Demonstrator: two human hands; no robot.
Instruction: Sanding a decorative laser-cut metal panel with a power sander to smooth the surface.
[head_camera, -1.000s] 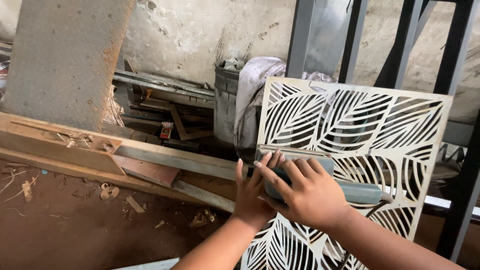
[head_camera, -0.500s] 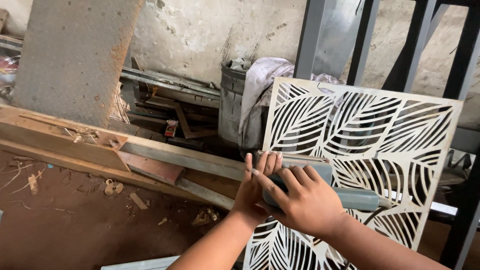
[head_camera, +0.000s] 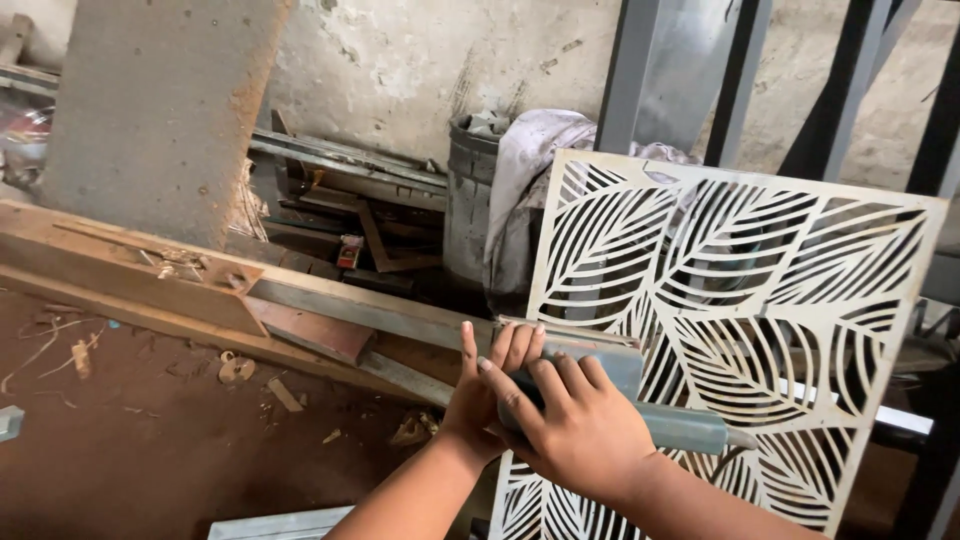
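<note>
My right hand (head_camera: 575, 430) grips a grey-blue power tool (head_camera: 670, 425), its body lying across a cream panel (head_camera: 800, 300) cut with a leaf pattern. The panel stands upright, slightly tilted, on the right. My left hand (head_camera: 485, 385) rests against the front end of the tool, fingers stretched upward at the panel's left edge. The tool's working end is hidden behind my hands.
A long rusty steel beam (head_camera: 150, 275) lies on the reddish dirt floor (head_camera: 150, 440) to the left. A concrete pillar (head_camera: 150, 110) rises behind it. A grey bin (head_camera: 470, 190) draped with cloth stands by scrap metal bars (head_camera: 340, 175). Dark steel frame posts (head_camera: 740, 80) are behind the panel.
The view has shifted slightly; both hands and the tool stay at the panel's left part, moving a little lower and rightward on it.
</note>
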